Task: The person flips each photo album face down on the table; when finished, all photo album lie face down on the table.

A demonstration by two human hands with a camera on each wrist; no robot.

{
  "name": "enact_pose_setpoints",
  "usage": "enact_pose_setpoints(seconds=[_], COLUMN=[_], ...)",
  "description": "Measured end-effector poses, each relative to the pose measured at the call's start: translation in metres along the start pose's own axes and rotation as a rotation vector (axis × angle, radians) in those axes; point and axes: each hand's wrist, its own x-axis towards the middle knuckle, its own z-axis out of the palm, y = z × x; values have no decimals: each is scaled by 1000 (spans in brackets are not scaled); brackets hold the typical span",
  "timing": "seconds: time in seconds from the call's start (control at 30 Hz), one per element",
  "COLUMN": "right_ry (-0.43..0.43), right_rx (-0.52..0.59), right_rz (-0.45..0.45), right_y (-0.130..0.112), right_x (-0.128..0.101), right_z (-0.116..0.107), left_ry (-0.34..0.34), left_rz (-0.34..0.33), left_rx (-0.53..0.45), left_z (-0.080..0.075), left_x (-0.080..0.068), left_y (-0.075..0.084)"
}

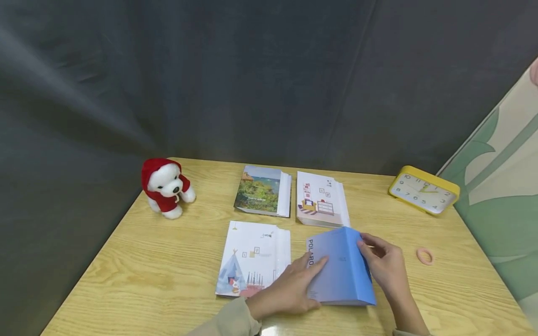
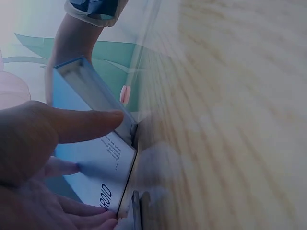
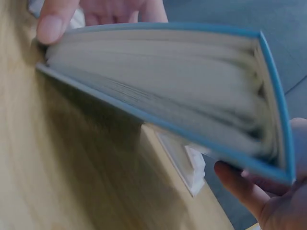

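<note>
White plush dog in red hooded garment (image 1: pixel 167 185): beyond, well left of left fingers (image 1: pixel 315 269). Yellow-cased analogue clock (image 1: pixel 424 190): beyond, right of right fingers (image 1: pixel 376 241). Pink ring (image 1: pixel 418 254): right of right fingers. Dark curtain (image 1: pixel 260 84): behind, beyond both. Wood-grain tabletop (image 1: pixel 168 261): below fingers.

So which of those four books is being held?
The blue book, gripped by the left hand and right hand; the tent book, landscape book and furniture book lie flat, with illustrated covers.
</note>
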Motion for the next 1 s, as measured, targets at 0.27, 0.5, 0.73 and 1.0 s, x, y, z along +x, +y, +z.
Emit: enact_pose_setpoints(seconds=[0.27,0.5,0.73,1.0], right_ry=[-96,-131,-124,-36], right_rx=[-166,-268,-362,-393], right_rz=[22,24,-16,-242], right_y=[11,18,16,-25], right_x=[-4,-7,-10,-3], right_z=[5,12,14,33], left_ry=[10,18,38,148], left_rz=[-24,-10,35,-61], left_rx=[133,150,159,5], left_z=[1,5,5,-32], left_x=[-3,-4,-4,-10], left_y=[2,0,-5,-28])
